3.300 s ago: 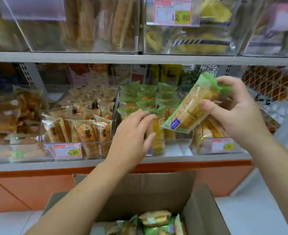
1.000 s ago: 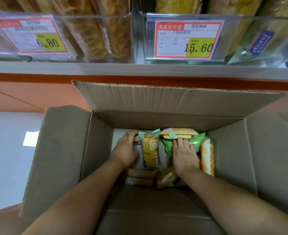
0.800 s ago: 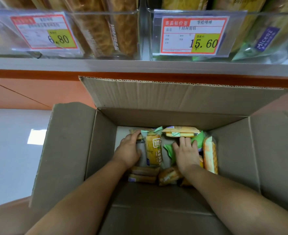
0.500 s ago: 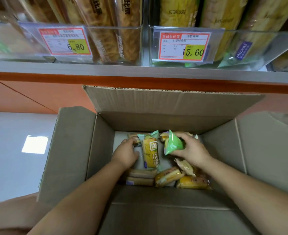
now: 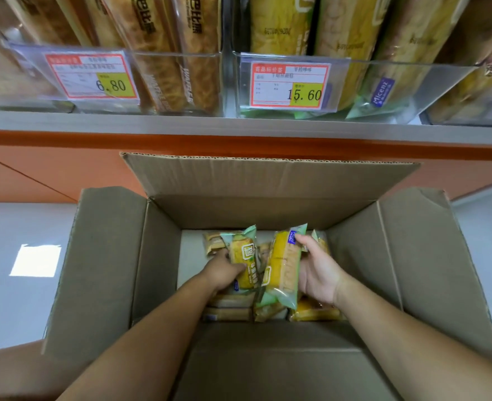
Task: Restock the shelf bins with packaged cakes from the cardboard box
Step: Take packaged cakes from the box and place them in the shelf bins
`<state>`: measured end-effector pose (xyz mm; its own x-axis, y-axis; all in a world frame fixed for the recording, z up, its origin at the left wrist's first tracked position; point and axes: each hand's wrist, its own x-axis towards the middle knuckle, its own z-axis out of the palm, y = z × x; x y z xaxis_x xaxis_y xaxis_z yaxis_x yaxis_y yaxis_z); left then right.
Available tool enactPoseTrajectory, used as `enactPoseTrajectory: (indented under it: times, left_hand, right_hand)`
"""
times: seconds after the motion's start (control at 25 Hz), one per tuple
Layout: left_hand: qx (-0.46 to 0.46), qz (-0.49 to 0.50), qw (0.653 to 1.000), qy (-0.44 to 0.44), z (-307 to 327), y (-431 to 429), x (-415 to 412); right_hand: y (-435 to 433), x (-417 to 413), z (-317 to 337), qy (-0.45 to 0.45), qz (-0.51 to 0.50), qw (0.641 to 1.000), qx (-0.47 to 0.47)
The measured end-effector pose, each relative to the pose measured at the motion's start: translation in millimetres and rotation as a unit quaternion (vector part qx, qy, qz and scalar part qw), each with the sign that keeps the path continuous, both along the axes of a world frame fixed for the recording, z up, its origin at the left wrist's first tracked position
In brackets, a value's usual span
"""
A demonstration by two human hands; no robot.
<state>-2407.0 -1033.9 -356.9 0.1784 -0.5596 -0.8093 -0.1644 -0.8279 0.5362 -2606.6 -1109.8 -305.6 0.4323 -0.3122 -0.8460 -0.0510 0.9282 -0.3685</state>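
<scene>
Down inside cardboard box: left hand fingers curled round packaged cake; right hand fingers clamped on other cake, held upright. Loose cakes lie on box floor under 2 hands. Wrappers look slick, cakes soft, light, easy to squash: hold round middle, gentle squeeze. Farther up, shelf bins, well apart from hands.

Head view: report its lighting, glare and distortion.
Head view: wide-angle lens splays the shelf bins outward; a bright patch glares on the floor; left hand sits shaded inside the cardboard box, right hand better lit; 15.60 price tag reads sharp.
</scene>
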Motion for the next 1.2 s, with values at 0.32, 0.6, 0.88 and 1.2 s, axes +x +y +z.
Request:
enactPoseTrajectory:
  times: [0.32, 0.6, 0.88, 1.2]
  left_hand:
    - [-0.003, 0.072, 0.996, 0.045, -18, -11, -6]
    - [-0.058, 0.105, 0.981, 0.153, 22, 1, 8]
    - [-0.058, 0.188, 0.940, 0.278, 68, 10, -2]
    - [-0.146, 0.094, 0.951, 0.257, 143, 11, 13]
  right_hand:
    - [-2, 16, -13, 0.043, 0.017, 0.999, 0.014]
    - [-1, 5, -14, 0.008, -0.022, 0.999, 0.024]
    - [12, 3, 18, -0.041, 0.053, 0.997, -0.038]
    - [-10, -19, 107, 0.227, 0.417, 0.786, -0.395]
